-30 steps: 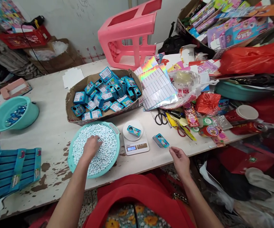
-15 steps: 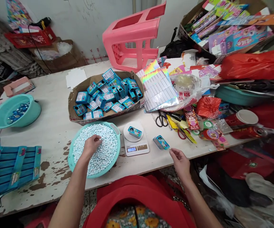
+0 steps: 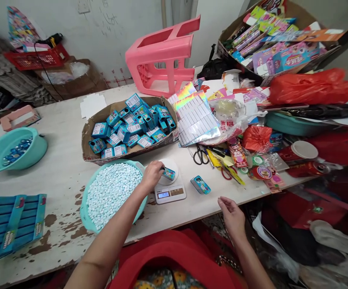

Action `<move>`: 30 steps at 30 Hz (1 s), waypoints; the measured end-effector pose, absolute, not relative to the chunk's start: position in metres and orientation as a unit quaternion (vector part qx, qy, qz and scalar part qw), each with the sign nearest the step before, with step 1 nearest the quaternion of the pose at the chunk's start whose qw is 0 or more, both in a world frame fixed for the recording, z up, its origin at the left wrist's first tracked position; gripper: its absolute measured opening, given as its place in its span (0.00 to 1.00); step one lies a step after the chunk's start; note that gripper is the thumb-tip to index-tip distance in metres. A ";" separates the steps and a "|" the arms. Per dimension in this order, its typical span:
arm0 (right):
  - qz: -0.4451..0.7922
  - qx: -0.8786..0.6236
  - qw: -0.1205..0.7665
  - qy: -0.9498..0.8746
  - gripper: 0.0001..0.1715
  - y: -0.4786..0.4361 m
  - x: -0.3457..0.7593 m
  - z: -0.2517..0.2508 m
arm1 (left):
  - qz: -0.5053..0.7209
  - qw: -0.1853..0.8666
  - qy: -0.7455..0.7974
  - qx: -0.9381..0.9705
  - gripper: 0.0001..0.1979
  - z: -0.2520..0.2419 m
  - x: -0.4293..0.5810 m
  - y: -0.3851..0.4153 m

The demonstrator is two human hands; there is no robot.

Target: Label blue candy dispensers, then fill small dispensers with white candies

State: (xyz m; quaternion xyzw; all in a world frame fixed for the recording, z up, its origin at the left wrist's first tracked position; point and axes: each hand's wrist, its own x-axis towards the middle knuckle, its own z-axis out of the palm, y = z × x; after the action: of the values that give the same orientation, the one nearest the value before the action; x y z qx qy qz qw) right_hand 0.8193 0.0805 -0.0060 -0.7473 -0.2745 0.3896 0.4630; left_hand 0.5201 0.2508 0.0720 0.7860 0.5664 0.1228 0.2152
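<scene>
My left hand (image 3: 152, 174) reaches over the small white scale (image 3: 170, 188), its fingers pinched at the open blue tin (image 3: 169, 173) that lies on the scale's plate. What the fingers hold is too small to see. Just left of it stands a teal basin (image 3: 87, 215) full of pale blue and white candies (image 3: 111, 190). My right hand (image 3: 232, 212) hovers at the table's front edge, fingers loosely curled and holding nothing. A second small blue tin (image 3: 201, 185) lies on the table between the scale and my right hand.
A cardboard tray (image 3: 87, 132) of small blue boxes stands behind the basin. Holographic label sheets (image 3: 195, 114), scissors (image 3: 198, 154), wrappers and red bags crowd the right side. A teal bowl (image 3: 11, 148) of blue pieces and blue display boxes (image 3: 11, 224) are at the left. A pink stool (image 3: 162, 56) lies at the back.
My left hand has left the candy basin and moved right to the tin on the scale. My right hand has drawn back a little toward the table edge.
</scene>
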 end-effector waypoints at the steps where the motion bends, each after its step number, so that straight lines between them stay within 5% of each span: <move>1: 0.388 -0.750 0.462 -0.271 0.26 0.079 0.822 -0.008 | 0.137 0.219 0.578 0.774 0.07 0.073 0.517 0.252; 12: 0.387 -0.749 0.472 -0.257 0.26 0.070 0.823 -0.019 | 0.069 0.257 0.558 0.786 0.15 0.096 0.509 0.266; 17: 0.385 -0.756 0.466 -0.251 0.25 0.054 0.805 -0.021 | 0.022 0.175 0.624 0.761 0.10 0.095 0.501 0.253; 30: 0.410 -0.751 0.444 -0.266 0.24 0.012 0.755 -0.022 | -0.089 0.141 0.543 0.823 0.16 0.023 0.525 0.201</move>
State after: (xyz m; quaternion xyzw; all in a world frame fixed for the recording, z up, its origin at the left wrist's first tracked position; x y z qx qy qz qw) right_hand 0.7547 0.0121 -0.0219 -0.7512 -0.2661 0.4096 0.4439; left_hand 0.5252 0.2014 0.0233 0.8231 0.5431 -0.0886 0.1405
